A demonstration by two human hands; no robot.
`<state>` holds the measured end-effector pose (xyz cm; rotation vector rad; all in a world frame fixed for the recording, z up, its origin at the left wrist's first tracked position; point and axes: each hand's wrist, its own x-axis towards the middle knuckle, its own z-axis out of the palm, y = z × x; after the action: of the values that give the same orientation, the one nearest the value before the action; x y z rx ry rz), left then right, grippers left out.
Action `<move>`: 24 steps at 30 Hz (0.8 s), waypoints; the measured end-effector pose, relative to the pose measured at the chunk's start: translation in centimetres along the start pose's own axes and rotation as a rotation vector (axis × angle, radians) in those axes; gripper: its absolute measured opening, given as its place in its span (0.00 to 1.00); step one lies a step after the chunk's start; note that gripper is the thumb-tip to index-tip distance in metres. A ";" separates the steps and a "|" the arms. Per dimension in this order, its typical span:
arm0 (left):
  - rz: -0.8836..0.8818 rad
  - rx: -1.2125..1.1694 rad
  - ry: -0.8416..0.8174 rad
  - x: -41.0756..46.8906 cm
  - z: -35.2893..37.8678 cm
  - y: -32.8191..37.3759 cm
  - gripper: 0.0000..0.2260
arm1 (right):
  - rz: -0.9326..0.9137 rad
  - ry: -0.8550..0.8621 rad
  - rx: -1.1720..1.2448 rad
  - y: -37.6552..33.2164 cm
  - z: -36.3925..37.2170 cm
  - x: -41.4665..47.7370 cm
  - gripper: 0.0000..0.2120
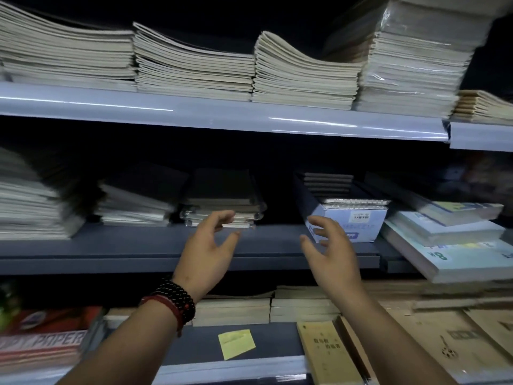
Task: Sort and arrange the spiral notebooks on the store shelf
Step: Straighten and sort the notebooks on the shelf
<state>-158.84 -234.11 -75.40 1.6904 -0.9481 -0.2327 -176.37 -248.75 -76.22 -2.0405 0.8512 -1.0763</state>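
With both spread open and empty, the left hand point(211, 240) was nearest the wrapped notebook stack point(222, 195) lying straight ahead on the middle shelf point(111, 245), long axis running backward, while the right hand point(330, 245) hovered before the blue box point(361, 220) of spiral notebooks point(358, 202).

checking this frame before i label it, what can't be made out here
Head view:
Left stack: motion blur smears its covers.
Blue box: the right hand hides part of its print; its label is too small to read.
Wrapped stack: whether fingers of the left hand touch it is unclear.
Tall stack: cut off by the top edge.
Middle shelf: its back is lost in shadow.
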 end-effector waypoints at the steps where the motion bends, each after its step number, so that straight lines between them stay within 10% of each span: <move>1: 0.016 0.039 0.021 0.0 -0.9 -0.4 0.15 | -0.043 -0.027 -0.072 -0.2 0.4 0.1 0.17; 9: 0.092 0.416 0.228 3.7 -3.2 -4.6 0.18 | -0.212 -0.105 -0.147 -0.9 6.6 3.4 0.20; 24: -0.136 0.171 0.316 10.3 -2.0 -8.2 0.06 | -0.096 -0.081 -0.104 0.6 14.0 10.7 0.17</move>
<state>-147.06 -239.34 -78.78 1.8833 -0.6328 0.0284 -159.69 -253.94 -78.25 -2.2160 0.7901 -1.0111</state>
